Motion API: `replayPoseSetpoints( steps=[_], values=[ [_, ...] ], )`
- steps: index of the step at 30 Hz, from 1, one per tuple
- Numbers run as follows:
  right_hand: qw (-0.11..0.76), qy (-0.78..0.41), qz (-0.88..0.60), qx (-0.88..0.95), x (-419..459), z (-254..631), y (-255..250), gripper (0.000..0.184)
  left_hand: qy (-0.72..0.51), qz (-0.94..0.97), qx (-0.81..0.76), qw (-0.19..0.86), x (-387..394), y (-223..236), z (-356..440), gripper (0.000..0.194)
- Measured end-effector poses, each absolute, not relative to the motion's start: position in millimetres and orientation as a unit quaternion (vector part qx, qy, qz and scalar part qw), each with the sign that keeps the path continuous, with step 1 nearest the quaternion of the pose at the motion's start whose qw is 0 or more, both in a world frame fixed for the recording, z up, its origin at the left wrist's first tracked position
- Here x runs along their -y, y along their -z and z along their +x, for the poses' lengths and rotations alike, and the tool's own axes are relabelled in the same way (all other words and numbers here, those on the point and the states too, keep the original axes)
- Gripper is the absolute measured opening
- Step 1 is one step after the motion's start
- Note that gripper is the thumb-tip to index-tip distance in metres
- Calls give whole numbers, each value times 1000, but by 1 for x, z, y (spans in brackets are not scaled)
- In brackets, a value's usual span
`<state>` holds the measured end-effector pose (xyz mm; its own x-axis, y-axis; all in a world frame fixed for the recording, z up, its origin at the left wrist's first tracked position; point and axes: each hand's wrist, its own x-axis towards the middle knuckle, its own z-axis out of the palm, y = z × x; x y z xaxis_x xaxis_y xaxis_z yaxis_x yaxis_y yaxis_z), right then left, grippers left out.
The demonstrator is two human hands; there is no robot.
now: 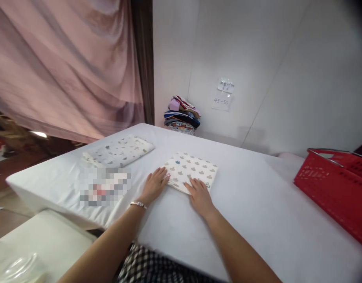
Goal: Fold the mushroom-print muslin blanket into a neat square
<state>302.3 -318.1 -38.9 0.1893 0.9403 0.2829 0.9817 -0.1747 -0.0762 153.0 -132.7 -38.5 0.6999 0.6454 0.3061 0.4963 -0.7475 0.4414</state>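
A folded white cloth (192,167) with a small grey print and a few coloured motifs lies flat on the white-covered table (245,220). At its left edge my left hand (155,184) rests with fingers stretched out; a bracelet circles that wrist. My right hand (200,196) lies on the cloth's near edge, its fingers spread and touching the fabric. Farther left lies another white printed cloth (122,151), apart from both hands. Nearer on that side is a pixelated, blurred item (105,188) that I cannot make out.
A red plastic basket (331,188) with a metal handle stands at the right. Folded fabrics form a stack (182,114) by the wall beyond the table. A pink curtain (80,70) hangs at left. Clear plastic (24,269) lies on a pale surface at the lower left.
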Motion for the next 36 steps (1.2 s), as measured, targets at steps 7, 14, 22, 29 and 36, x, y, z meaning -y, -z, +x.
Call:
replayPoseSetpoints(
  steps=[7, 14, 22, 29, 36],
  values=[
    [151, 49, -769, 619, 320, 296, 35, 54, -278, 886, -315, 198, 121, 44, 153, 41],
    [391, -17, -791, 470, 324, 339, 24, 39, -290, 878, -308, 224, 120, 45, 153, 35],
    [525, -170, -809, 204, 329, 387, 40, 79, -309, 871, -295, 244, 122, 45, 152, 33],
    [488, -189, -839, 148, 323, 379, 26, 89, -346, 850, -292, 271, 119, 53, 153, 32],
    [498, -316, -799, 115, 329, 370, 13, 93, -358, 841, -282, 290, 118, 53, 154, 28]
  ],
)
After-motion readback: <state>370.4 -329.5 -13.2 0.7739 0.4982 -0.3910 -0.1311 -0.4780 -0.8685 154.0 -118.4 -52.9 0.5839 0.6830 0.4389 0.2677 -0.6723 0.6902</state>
